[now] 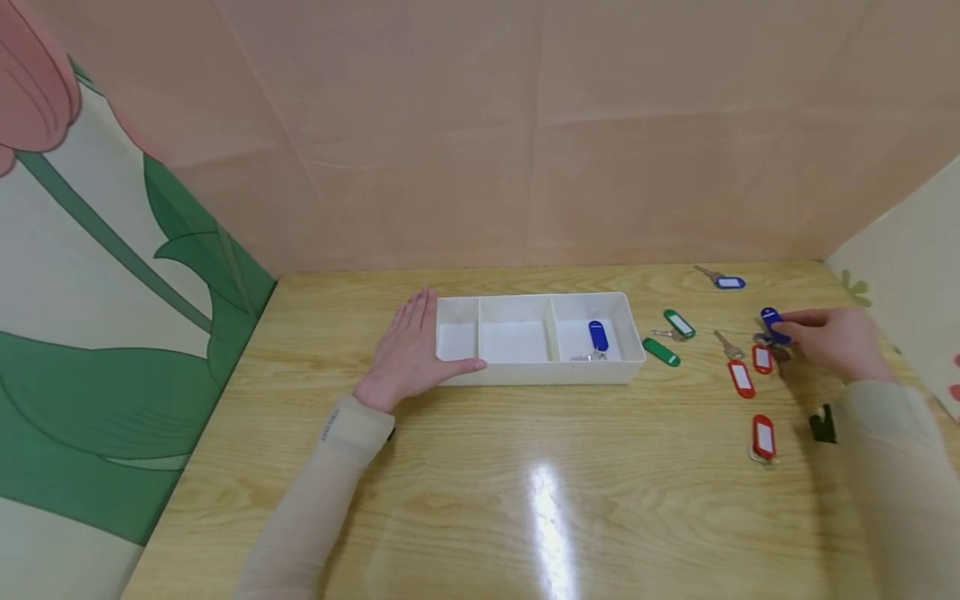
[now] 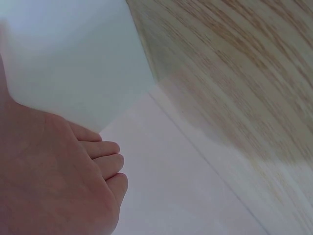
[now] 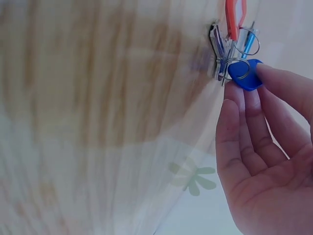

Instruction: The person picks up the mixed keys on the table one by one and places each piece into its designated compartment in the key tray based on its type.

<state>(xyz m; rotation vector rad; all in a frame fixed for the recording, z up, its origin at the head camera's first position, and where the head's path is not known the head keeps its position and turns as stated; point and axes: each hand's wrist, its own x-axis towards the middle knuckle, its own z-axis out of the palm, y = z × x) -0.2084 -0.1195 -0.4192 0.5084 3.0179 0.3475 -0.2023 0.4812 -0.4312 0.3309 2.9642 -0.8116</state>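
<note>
My right hand pinches a blue key tag between thumb and fingertips at the table's right side. In the right wrist view, metal rings and keys hang together by the blue tag, close to a red tag. At the left end of a white three-compartment box, my left hand rests with straight fingers along the end wall and the thumb across the front. Another blue key tag with its key lies in the box's right compartment. Seen from the left wrist, the fingers lie against the white wall.
Two green key tags lie just right of the box. Red key tags are scattered further right, one red tag nearer the front. A blue-framed tag with a key lies at the back. A pinkish wall stands behind the table.
</note>
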